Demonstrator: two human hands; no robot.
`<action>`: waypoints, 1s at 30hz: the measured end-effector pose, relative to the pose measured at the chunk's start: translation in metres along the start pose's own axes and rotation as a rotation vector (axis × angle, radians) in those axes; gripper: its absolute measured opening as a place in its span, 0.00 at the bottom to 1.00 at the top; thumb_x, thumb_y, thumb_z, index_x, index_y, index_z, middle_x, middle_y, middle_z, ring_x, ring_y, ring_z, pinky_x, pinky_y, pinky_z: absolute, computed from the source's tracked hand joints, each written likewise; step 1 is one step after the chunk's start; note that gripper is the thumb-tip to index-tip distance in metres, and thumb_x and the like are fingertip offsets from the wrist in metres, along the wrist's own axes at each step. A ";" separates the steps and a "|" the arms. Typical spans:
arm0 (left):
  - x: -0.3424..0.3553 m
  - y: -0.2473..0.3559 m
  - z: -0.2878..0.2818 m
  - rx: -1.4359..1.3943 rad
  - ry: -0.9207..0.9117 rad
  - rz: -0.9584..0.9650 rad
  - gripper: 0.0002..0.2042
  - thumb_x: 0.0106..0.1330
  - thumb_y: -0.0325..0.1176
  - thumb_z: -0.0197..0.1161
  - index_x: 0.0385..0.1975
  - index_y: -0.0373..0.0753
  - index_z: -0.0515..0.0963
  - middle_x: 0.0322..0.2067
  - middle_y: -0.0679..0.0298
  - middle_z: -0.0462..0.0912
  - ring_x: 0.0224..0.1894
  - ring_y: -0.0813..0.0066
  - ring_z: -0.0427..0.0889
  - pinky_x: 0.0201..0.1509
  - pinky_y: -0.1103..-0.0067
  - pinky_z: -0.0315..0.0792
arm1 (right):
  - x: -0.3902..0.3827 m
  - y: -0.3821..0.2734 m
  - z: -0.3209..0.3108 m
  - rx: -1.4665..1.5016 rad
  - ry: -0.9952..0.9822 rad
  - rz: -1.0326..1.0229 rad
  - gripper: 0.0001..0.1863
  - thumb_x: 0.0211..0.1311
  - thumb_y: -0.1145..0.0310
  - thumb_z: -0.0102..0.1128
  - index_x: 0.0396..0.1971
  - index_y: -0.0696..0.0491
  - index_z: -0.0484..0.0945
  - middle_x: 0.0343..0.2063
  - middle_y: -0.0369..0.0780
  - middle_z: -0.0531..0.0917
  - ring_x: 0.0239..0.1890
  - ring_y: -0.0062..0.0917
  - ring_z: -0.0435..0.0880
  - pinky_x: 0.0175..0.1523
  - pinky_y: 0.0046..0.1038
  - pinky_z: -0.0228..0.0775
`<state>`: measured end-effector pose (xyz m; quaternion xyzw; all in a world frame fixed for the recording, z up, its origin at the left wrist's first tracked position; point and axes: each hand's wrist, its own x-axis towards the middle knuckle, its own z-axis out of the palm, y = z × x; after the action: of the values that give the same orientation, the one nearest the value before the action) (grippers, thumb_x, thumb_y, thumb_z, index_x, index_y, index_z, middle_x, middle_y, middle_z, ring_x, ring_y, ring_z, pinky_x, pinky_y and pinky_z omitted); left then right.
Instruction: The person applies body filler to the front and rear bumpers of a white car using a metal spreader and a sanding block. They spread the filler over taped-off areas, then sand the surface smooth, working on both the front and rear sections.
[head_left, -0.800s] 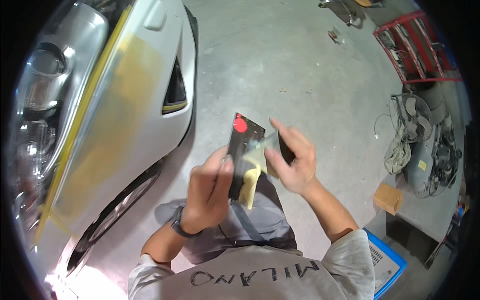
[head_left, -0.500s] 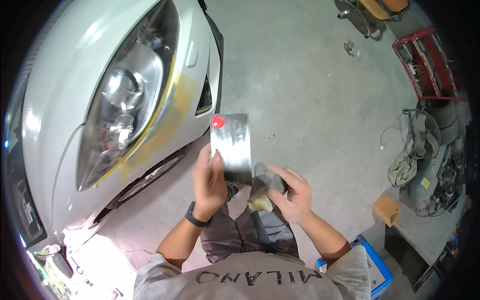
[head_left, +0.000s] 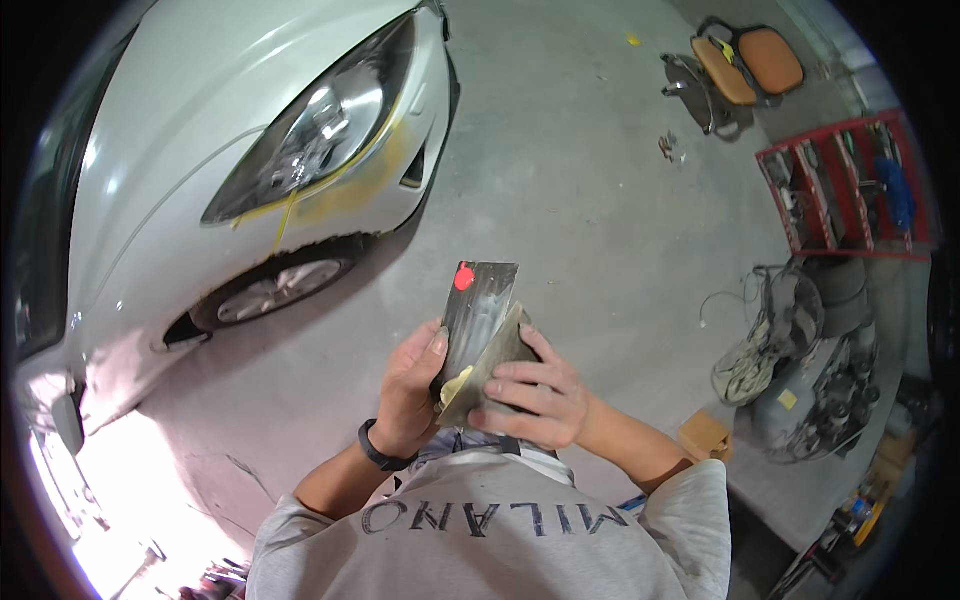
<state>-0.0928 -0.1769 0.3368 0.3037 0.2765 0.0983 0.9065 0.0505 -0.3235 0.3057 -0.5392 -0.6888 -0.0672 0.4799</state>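
My left hand (head_left: 408, 390) is closed on the near left side of a flat, shiny metal plate (head_left: 482, 315), thumb on top. A round red dab of paste (head_left: 464, 277) sits at the plate's far left corner. In my right hand (head_left: 540, 395) is a wide, greyish putty spreader (head_left: 497, 362), its blade angled across the plate's near right part. Pale yellow putty (head_left: 456, 386) shows between blade and plate, close to my left fingers. The spreader hides part of the plate, and I cannot see all of the putty.
To the left stands a white car with its headlight (head_left: 330, 125); a yellowish patch (head_left: 365, 185) marks the bumper beside it. At right are an orange-brown chair (head_left: 770, 60), a red tool rack (head_left: 830, 190), a fan (head_left: 795, 305), a cardboard box (head_left: 706, 436) and a grey bench (head_left: 790, 490).
My right hand has brought the spreader over the plate and against the putty. The plate has tilted and sits nearer my body. The whole view has shifted, with the car appearing farther off.
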 end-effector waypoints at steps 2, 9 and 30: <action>-0.038 -0.014 -0.005 -0.078 0.028 0.051 0.22 0.81 0.41 0.52 0.64 0.29 0.68 0.51 0.57 0.83 0.49 0.75 0.85 0.53 0.78 0.80 | -0.003 -0.020 -0.008 0.009 -0.085 -0.051 0.17 0.52 0.70 0.70 0.45 0.44 0.90 0.47 0.35 0.83 0.53 0.31 0.82 0.70 0.57 0.69; -0.212 -0.094 -0.063 -0.210 0.259 0.362 0.20 0.82 0.36 0.52 0.64 0.27 0.69 0.49 0.62 0.83 0.48 0.82 0.82 0.51 0.82 0.77 | -0.003 -0.106 0.018 -0.084 -0.514 -0.185 0.20 0.52 0.74 0.66 0.47 0.48 0.89 0.46 0.37 0.84 0.53 0.33 0.81 0.67 0.58 0.68; -0.484 -0.196 -0.133 0.027 0.760 0.662 0.16 0.80 0.33 0.55 0.57 0.27 0.78 0.37 0.72 0.81 0.40 0.86 0.73 0.46 0.85 0.69 | 0.025 -0.324 0.167 1.136 -1.180 1.040 0.23 0.81 0.52 0.51 0.31 0.54 0.80 0.18 0.35 0.78 0.19 0.16 0.71 0.30 0.21 0.62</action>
<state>-0.5663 -0.4343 0.3443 0.3296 0.4771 0.4807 0.6578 -0.3088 -0.3372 0.3729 -0.4115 -0.4241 0.7773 0.2158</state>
